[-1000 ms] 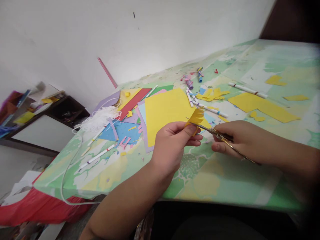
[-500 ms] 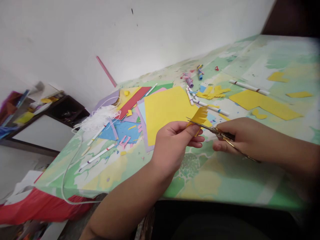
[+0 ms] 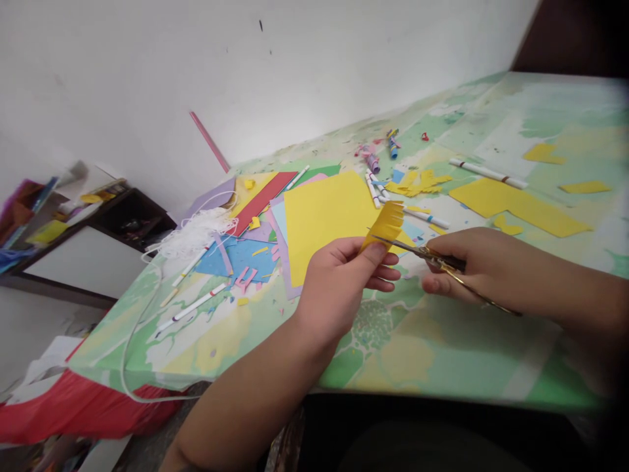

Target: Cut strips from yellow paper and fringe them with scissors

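Between thumb and fingers, my left hand (image 3: 346,275) pinches a small yellow paper piece (image 3: 385,221) whose far edge is cut into a fringe. My right hand (image 3: 481,269) grips a pair of scissors (image 3: 427,252) with gold-coloured handles. The scissor blades point left and lie across the yellow paper, just above my left thumb. Just beyond my left hand, a large yellow sheet (image 3: 324,216) lies on a stack of coloured paper. The lower end of the held paper is hidden by my fingers.
Several white marker pens (image 3: 489,174) lie around the patterned tablecloth (image 3: 393,373). Yellow offcuts (image 3: 521,206) are at the right. A tangle of white string (image 3: 201,229), blue paper (image 3: 240,259) and a red strip (image 3: 265,200) lie left. Two small paper rolls (image 3: 393,144) stand near the wall.
The scissors and my right hand have shifted slightly right. The fringed yellow paper has tilted a little to the left in my left hand.
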The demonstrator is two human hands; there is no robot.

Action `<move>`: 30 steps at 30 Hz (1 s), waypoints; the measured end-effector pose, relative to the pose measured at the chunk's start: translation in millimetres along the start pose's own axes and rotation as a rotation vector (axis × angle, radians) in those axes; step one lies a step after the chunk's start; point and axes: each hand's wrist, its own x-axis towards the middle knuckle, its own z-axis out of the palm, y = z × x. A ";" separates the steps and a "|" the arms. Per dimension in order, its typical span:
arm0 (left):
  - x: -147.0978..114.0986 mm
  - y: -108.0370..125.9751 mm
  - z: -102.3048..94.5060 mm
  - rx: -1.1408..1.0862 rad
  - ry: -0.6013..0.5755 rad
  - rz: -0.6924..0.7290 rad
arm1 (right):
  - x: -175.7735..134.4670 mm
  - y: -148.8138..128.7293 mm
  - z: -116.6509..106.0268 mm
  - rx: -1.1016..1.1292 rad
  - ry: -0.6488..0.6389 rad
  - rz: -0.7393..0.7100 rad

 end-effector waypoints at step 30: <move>-2.8 -1.9 2.9 0.039 -0.004 0.017 | 0.3 -14.4 -6.1 0.024 -0.033 0.035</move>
